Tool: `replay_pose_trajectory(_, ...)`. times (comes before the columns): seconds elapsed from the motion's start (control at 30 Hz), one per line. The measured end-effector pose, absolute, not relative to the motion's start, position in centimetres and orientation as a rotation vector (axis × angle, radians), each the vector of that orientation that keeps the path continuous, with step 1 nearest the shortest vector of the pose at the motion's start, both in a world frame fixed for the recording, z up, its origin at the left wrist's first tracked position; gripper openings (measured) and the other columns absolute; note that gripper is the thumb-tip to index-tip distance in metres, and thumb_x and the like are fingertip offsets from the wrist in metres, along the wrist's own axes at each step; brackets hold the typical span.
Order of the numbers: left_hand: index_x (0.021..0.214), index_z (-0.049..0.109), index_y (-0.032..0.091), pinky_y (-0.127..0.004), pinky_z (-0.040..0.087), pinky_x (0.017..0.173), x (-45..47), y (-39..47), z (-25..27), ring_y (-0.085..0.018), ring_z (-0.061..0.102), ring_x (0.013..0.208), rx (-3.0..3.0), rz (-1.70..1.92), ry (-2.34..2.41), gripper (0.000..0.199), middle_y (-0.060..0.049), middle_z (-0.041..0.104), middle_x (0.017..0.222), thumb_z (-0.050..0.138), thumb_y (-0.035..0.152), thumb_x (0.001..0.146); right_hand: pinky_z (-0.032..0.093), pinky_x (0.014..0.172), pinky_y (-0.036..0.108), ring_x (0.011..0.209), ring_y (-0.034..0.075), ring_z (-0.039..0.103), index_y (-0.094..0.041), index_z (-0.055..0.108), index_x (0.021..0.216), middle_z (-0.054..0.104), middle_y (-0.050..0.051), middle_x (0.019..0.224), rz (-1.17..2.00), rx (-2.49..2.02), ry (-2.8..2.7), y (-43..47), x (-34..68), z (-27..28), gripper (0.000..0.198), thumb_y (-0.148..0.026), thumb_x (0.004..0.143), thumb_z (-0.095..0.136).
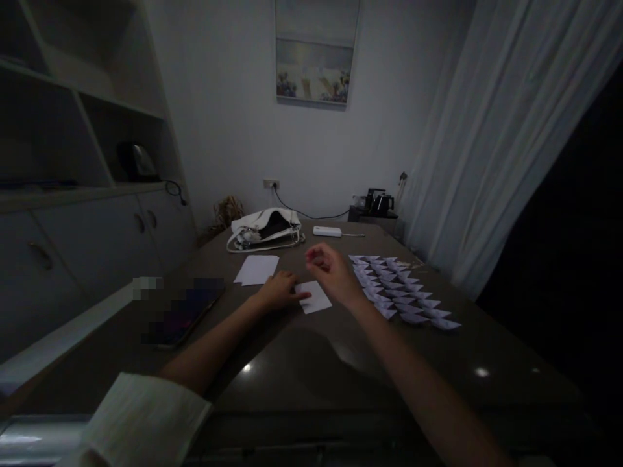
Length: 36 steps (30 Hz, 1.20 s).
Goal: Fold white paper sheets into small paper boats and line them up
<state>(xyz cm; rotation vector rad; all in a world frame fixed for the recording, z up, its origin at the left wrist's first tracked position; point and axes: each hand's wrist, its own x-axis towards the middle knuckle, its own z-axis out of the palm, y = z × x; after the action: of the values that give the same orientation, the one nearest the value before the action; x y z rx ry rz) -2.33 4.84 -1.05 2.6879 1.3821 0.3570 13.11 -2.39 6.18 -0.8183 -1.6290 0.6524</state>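
A single white sheet of paper (316, 298) lies flat on the dark table. My left hand (283, 290) rests at its left edge, thumb stretched out onto the sheet and fingers apart from it. Above the sheet's far right corner, my right hand (331, 267) is raised with loosely curled fingers and a gap to the thumb; I see nothing in it. To the right stand several small folded paper boats (402, 299) in close rows. A stack of white paper (259, 268) lies just beyond my left hand.
A white handbag (267, 228) sits at the far side of the table (302, 376), with a white power bank (327, 231) and its short cable beside it. A dark tablet-like device (187, 318), partly blurred out, lies at the left. Cabinets (97, 227) line the left wall.
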Motion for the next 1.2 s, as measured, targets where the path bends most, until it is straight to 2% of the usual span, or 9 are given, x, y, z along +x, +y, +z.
replay_pose_trajectory(0.1,0.117,0.055,0.017,-0.042,0.043,0.085,-2.5,5.2,-1.3,-0.035,0.049,0.109,2.738,0.357,1.328,0.070,-0.015,0.055,0.115,0.057,0.067,0.068,0.044,0.059,0.023,0.063,0.009,0.052,-0.018,0.056,0.087,0.059,0.002,0.091,0.517,-1.060,-1.739,1.5,15.5,3.2,0.028,-0.005,0.062,0.058)
replay_pose_trajectory(0.2,0.118,0.055,0.018,-0.039,0.043,0.085,-2.7,5.7,-1.6,-0.032,0.049,0.108,2.705,0.366,1.267,0.068,-0.013,0.054,0.115,0.061,0.062,0.067,0.044,0.061,0.022,0.068,0.012,0.057,-0.016,0.058,0.082,0.061,0.001,0.077,0.499,-1.118,-1.827,3.3,16.9,1.0,0.019,-0.004,0.068,0.053)
replay_pose_trajectory(0.3,0.118,0.055,0.018,-0.038,0.042,0.086,-2.8,6.1,-1.7,-0.031,0.048,0.109,2.647,0.366,1.252,0.067,-0.013,0.052,0.116,0.063,0.060,0.066,0.044,0.057,0.022,0.059,0.010,0.056,-0.015,0.059,0.086,0.063,0.002,0.076,0.506,-1.208,-1.855,3.7,17.4,-0.6,0.022,-0.004,0.078,0.041)
replay_pose_trajectory(0.5,0.120,0.055,0.016,-0.038,0.040,0.087,-2.6,6.3,-1.6,-0.030,0.048,0.106,2.614,0.405,1.162,0.065,-0.013,0.054,0.111,0.066,0.053,0.068,0.046,0.078,0.029,0.085,0.018,0.062,-0.013,0.061,0.092,0.067,0.010,0.091,0.235,-1.390,-1.977,3.1,17.8,-2.3,0.019,-0.007,0.077,0.052)
replay_pose_trajectory(0.6,0.117,0.058,0.017,-0.038,0.040,0.087,-2.5,6.2,-1.5,-0.029,0.049,0.104,2.614,0.449,1.079,0.059,-0.013,0.054,0.110,0.066,0.050,0.069,0.047,0.076,0.031,0.085,0.020,0.063,-0.014,0.060,0.092,0.067,0.011,0.091,0.375,-1.478,-1.934,3.0,18.2,-2.6,0.015,-0.016,0.077,0.058)
replay_pose_trajectory(0.73,0.109,0.061,0.017,-0.039,0.041,0.087,-2.5,6.0,-1.7,-0.028,0.051,0.102,2.588,0.516,1.028,0.052,-0.012,0.056,0.107,0.066,0.050,0.069,0.048,0.064,0.027,0.073,0.017,0.063,-0.017,0.055,0.099,0.065,0.003,0.079,0.651,-1.413,-1.811,3.6,18.6,-3.2,0.034,-0.011,0.067,0.065)
replay_pose_trajectory(0.93,0.127,0.044,0.016,-0.036,0.048,0.077,-2.2,6.4,-2.1,-0.024,0.059,0.091,2.102,0.867,1.100,0.075,-0.014,0.060,0.111,0.072,0.045,0.064,0.045,0.058,0.024,0.061,0.012,0.059,-0.020,0.049,0.100,0.060,-0.005,0.068,0.794,-1.123,-1.637,4.9,19.0,-3.7,0.041,-0.012,0.063,0.063)
replay_pose_trajectory(1.07,0.103,0.060,0.011,-0.032,0.048,0.068,-2.0,6.8,-1.6,-0.022,0.062,0.079,1.907,0.913,1.055,0.051,-0.010,0.067,0.090,0.065,0.049,0.068,0.046,0.060,0.025,0.062,0.013,0.059,-0.020,0.047,0.103,0.061,-0.004,0.070,0.867,-1.020,-1.516,5.1,18.9,-3.4,0.045,-0.019,0.062,0.065)
replay_pose_trajectory(1.2,0.075,0.064,0.012,-0.028,0.045,0.064,-1.9,6.8,-1.2,-0.018,0.059,0.066,1.898,1.002,0.978,0.037,-0.005,0.065,0.070,0.065,0.048,0.067,0.045,0.059,0.026,0.063,0.015,0.059,-0.018,0.054,0.088,0.061,0.000,0.068,0.860,-1.047,-1.545,5.0,18.8,-3.2,0.021,-0.024,0.069,0.059)
